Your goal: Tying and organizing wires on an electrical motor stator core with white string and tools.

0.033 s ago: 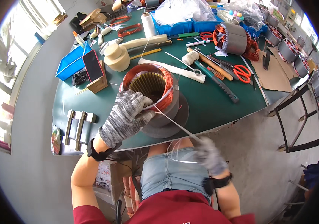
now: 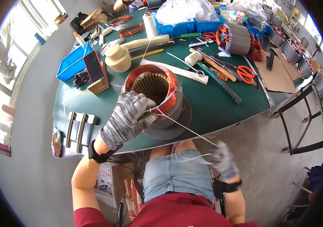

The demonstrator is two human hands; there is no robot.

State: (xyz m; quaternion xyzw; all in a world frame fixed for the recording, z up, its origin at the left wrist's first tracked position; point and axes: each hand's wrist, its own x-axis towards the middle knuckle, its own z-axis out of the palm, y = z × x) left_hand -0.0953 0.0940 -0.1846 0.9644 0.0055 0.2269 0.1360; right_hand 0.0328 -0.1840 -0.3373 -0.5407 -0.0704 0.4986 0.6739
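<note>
A motor stator (image 2: 174,108) stands upright on a round grey base (image 2: 186,117) near the table's front edge, its copper windings (image 2: 171,100) ringing the top. My left hand (image 2: 129,117), in a grey knitted glove, grips the near rim of the windings, thumb outside and fingers reaching over the inner edge. From the rim beside that thumb, a white lacing cord (image 2: 191,131) runs tight down to the right. At its other end my right hand (image 2: 224,160), gloved too and slightly blurred, is closed on the cord beyond the table edge. Loose cord loops over my lap.
A phone (image 2: 93,66) leans on a wooden block, left of a cream plastic former (image 2: 118,58). Right of the stator lie a mallet (image 2: 193,58), a green-handled tool (image 2: 222,85) and red scissors (image 2: 245,75). Another wound stator (image 2: 237,39) lies farther back. A metal frame (image 2: 303,121) stands at right.
My right hand has moved right and slightly down, drawing the cord straighter and farther from the stator. My left hand and the stator have stayed in place.
</note>
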